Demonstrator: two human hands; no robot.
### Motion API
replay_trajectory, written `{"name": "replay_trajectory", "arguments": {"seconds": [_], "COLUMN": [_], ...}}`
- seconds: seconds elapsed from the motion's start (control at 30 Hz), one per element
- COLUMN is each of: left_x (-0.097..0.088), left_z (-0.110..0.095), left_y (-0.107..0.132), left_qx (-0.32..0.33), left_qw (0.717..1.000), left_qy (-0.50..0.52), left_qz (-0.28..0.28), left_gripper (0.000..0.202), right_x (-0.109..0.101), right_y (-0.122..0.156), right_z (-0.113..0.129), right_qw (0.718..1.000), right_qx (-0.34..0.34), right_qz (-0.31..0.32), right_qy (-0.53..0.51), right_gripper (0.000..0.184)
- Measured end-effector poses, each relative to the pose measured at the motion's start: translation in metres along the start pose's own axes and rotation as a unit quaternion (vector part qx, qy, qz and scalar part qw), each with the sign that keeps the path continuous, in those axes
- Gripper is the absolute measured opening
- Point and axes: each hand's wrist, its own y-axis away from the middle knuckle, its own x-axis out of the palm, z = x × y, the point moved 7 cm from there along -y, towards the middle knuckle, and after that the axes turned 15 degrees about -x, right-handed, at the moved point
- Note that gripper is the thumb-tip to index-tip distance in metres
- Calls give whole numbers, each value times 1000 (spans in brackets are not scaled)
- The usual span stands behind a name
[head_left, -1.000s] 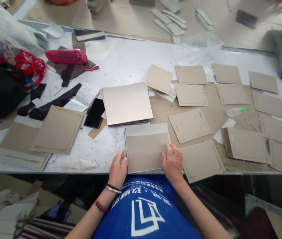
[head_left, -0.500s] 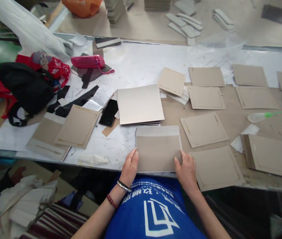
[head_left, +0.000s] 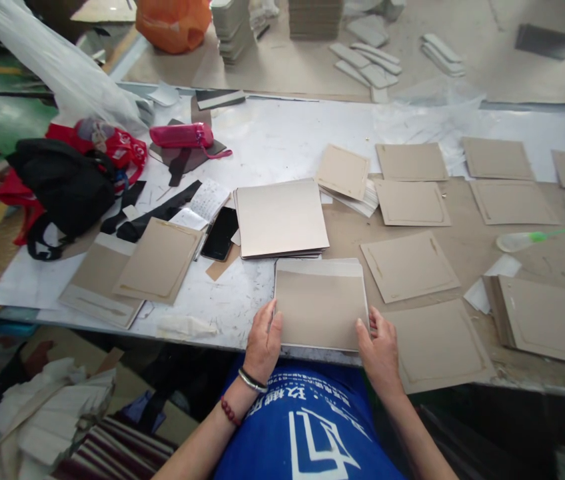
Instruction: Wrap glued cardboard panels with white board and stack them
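A grey-brown cardboard panel (head_left: 322, 303) with a paler strip along its far side lies at the table's front edge before me. My left hand (head_left: 264, 340) is at its left edge, fingers together and thumb against the side. At the right edge is my right hand (head_left: 380, 347), its thumb over the panel's margin and its fingers curled just outside. Both hands hold the panel between them. Right behind it sits a stack of larger pale boards (head_left: 282, 219).
Panels with glue lines (head_left: 410, 265) are spread to the right, near a glue bottle (head_left: 515, 240) and a panel stack (head_left: 552, 320). On the left lie a phone (head_left: 220, 233), an open notebook (head_left: 207, 203), two panels (head_left: 160, 257), a pink pouch (head_left: 182, 135) and a black bag (head_left: 62, 183).
The panel's far strip shows narrower now. My right hand has shifted slightly outward, its thumb nearer the panel's right edge. The whole view has tilted up a little.
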Motion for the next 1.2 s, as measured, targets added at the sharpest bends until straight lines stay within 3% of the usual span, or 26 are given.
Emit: {"name": "replay_trajectory", "arguments": {"seconds": [0.27,0.4,0.47,0.6,0.67,0.73,0.83,0.93,1.2], "left_x": [3,3,10,26,33,38,44,50,55], "left_z": [-1,-5,-4,-12,-21,-33,-51,-57,-47], "left_y": [-2,1,5,18,26,33,43,51,57], "left_qx": [-22,-78,-146,-256,-280,-279,-249,-247,-306], "left_qw": [999,985,954,844,798,771,760,762,752], "left_qy": [34,139,232,408,449,460,441,406,371], "left_qz": [16,64,117,235,289,342,408,440,450], "left_gripper": [40,37,36,27,27,29,23,15,17], "right_x": [-3,-1,4,13,12,8,2,1,-2], "right_y": [-9,-7,-6,-4,-4,-4,-1,5,10], "right_z": [8,23,32,63,86,112,146,161,162], "right_qw": [997,997,995,973,954,931,895,869,870], "right_qx": [-71,-79,-58,-30,-56,-111,-207,-260,-280], "right_qz": [-31,-12,28,129,169,204,260,303,344], "right_qy": [25,-16,-71,-187,-242,-280,-298,-293,-214], "right_gripper": [46,43,41,34,31,32,36,28,20]}}
